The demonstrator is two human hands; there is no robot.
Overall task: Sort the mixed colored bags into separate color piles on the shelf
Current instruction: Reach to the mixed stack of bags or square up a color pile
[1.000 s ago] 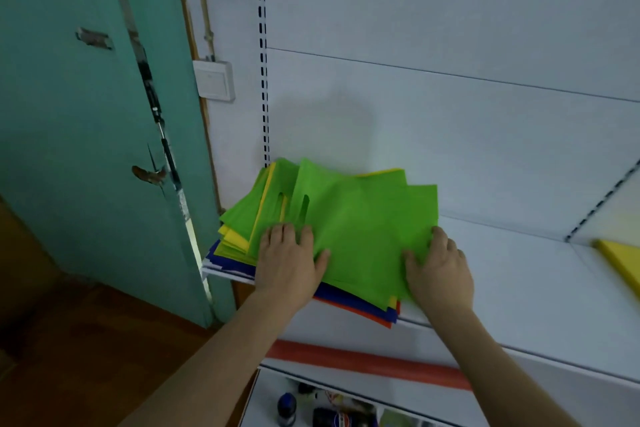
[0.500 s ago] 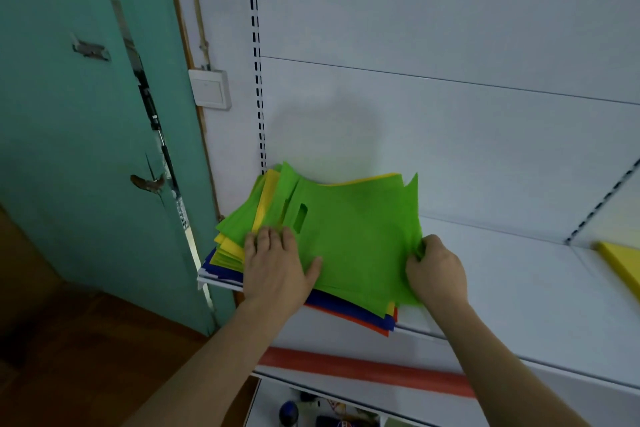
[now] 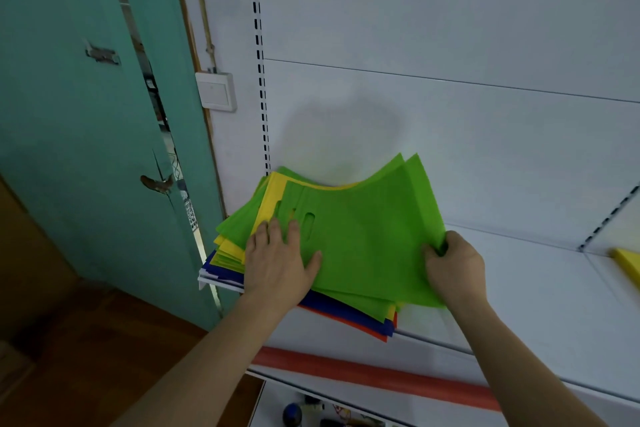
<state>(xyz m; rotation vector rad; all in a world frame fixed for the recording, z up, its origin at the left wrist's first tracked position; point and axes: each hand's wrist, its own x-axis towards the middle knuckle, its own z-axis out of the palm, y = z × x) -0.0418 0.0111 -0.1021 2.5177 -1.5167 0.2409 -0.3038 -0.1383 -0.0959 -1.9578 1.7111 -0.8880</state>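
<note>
A mixed stack of flat bags lies at the left end of the white shelf: green on top, then yellow, blue and orange below. My left hand rests flat on the stack's left part, fingers straight, beside the handle slots. My right hand grips the right edge of the top green bags, which bow upward, their far corner lifted off the stack.
A yellow pile sits at the far right of the shelf. A teal door stands to the left, with a white wall switch beside it. A red strip runs along the lower shelf edge.
My right hand went from resting flat on the green bags to gripping their right edge and lifting it, so the bags bow upward. My left hand has stayed pressing on the stack.
</note>
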